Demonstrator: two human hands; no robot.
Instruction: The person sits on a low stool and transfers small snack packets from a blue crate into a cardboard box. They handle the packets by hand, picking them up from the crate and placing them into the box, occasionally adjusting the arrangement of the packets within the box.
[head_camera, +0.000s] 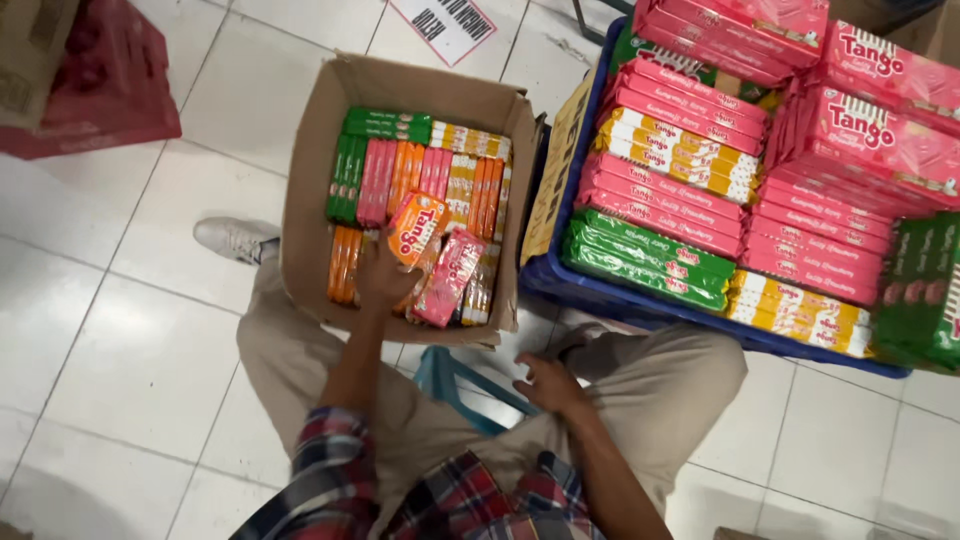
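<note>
Two big containers of wafer packs fill the view above a white tiled floor (120, 340). The larger is a blue crate (640, 305) at the right, stacked high with pink, yellow and green multipacks (690, 190), its load spilling past the frame edge. Just left of it, touching at one corner, stands an open cardboard box (310, 170), whose bottom is lined with slim packs standing on edge in green, pink, orange and yellow rows. A red shrink-wrapped bundle (100, 90) lies well apart at the upper left. The person sits on a teal stool (450, 385), knees spread in beige trousers, a plaid sleeve on each arm, one pale shoe (235, 238) beside the box.

The left hand (382, 278) reaches into the near end of the box and clasps an orange pack (417, 228), which tilts up out of the rows; a pink pack (450, 278) leans loose just to its right, touching the hand's side. The right hand (548, 385) holds nothing, its fingers curled loosely against the right thigh
</note>
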